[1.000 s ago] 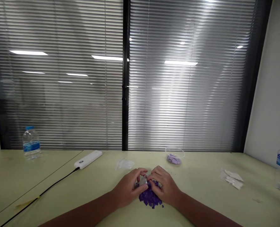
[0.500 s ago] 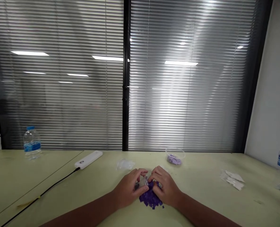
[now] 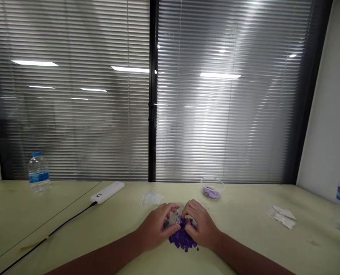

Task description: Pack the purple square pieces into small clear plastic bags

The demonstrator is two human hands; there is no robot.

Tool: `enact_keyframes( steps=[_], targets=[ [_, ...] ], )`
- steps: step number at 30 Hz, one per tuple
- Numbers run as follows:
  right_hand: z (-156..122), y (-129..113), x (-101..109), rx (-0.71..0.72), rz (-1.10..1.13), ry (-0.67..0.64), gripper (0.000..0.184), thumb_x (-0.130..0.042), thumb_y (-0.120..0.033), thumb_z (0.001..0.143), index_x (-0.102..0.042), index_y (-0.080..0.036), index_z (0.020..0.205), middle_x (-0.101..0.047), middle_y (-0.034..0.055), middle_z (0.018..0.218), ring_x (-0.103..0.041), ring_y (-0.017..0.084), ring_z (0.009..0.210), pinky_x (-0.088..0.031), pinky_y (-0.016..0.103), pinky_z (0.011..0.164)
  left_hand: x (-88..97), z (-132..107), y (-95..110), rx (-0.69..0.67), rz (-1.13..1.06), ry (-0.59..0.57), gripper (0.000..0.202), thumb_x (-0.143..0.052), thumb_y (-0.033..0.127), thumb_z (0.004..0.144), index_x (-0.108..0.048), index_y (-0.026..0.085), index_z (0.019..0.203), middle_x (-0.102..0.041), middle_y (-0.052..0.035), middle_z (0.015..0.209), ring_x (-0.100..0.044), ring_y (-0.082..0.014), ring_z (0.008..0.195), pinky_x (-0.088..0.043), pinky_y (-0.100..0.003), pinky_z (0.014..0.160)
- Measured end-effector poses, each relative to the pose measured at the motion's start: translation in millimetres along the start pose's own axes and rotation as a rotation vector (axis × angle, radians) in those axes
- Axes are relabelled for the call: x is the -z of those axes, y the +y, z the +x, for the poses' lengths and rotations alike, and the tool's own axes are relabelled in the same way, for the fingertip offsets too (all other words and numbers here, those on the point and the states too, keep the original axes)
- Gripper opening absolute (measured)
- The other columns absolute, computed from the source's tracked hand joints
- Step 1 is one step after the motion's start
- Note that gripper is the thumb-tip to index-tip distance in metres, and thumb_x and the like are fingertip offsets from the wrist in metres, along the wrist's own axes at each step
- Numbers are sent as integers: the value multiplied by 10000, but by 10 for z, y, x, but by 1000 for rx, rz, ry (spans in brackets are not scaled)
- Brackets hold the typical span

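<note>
A small clear container (image 3: pixel 177 218), seemingly tipped on its side with its rim facing right, is held between the thumb and fingers of my left hand (image 3: pixel 158 225). My right hand (image 3: pixel 200 223) is curled at that rim, thumb and index finger pinched together over purple pieces. Below both hands lies a heap of small purple square pieces (image 3: pixel 183 240) on the pale yellow table (image 3: pixel 147 263). The fingers partly cover the container, and its inside is hard to make out.
Beyond my hands stand a clear round tub (image 3: pixel 212 187) with lilac bits and a crumpled clear plastic piece (image 3: pixel 151 198). A white power bank (image 3: pixel 107 192) with a black cable (image 3: pixel 69 223) lies left. White wrappers (image 3: pixel 281 216) and water bottles (image 3: pixel 39 172) are farther out.
My right fingertips have shifted slightly at the container's rim, and the reddish-orange spot seen near them no longer shows. My left hand keeps its hold on the container.
</note>
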State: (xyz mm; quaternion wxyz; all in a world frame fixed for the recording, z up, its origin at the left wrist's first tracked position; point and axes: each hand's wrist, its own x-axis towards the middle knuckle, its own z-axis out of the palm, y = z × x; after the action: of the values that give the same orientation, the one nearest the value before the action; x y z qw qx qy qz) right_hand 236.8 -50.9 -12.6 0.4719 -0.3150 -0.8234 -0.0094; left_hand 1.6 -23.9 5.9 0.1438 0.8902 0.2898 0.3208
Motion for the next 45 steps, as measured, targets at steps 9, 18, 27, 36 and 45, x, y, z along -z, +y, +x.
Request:
enact_keyframes(
  steps=[9, 18, 27, 36, 45],
  targets=[
    [4, 26, -16, 23, 7, -36, 332, -575, -46, 751, -657, -240, 1008, -616, 44, 967, -575, 239, 892, -459, 365, 779, 25, 7, 52, 2, -11, -10, 433, -692, 360, 960, -585, 265, 1369, -704, -69, 1203, -662, -244, 960, -542, -338, 852],
    [22, 60, 12, 67, -139, -67, 162, -599, -112, 989, -685, -248, 978, -704, 24, 885, -574, 225, 857, -400, 392, 770, -16, 19, -37, 26, -65, 15, 491, -732, 380, 934, -566, 264, 1381, -681, -68, 1208, -646, -238, 1015, -542, -343, 904],
    [21, 32, 34, 92, -98, -68, 182, -578, -98, 976, -658, -256, 1017, -732, 28, 917, -580, 235, 857, -409, 392, 765, -8, 87, -24, -29, -19, 30, 340, -781, 449, 900, -675, 223, 1129, -661, -38, 988, -611, -252, 949, -483, -356, 889],
    [30, -3, 32, -2, -2, -126, 155, -613, -100, 809, -622, -233, 887, -623, 26, 915, -586, 234, 907, -447, 372, 813, 11, 129, -27, 140, -61, 102, 200, -697, 371, 922, -687, 198, 1023, -675, -50, 980, -619, -260, 961, -478, -356, 888],
    [9, 49, -28, 14, 6, -150, 215, -633, -81, 724, -640, -234, 876, -643, 23, 943, -588, 234, 932, -440, 378, 851, -33, 111, -68, 97, 13, 108, 216, -729, 331, 877, -687, 211, 1052, -700, -53, 996, -636, -268, 972, -492, -363, 903]
  ],
)
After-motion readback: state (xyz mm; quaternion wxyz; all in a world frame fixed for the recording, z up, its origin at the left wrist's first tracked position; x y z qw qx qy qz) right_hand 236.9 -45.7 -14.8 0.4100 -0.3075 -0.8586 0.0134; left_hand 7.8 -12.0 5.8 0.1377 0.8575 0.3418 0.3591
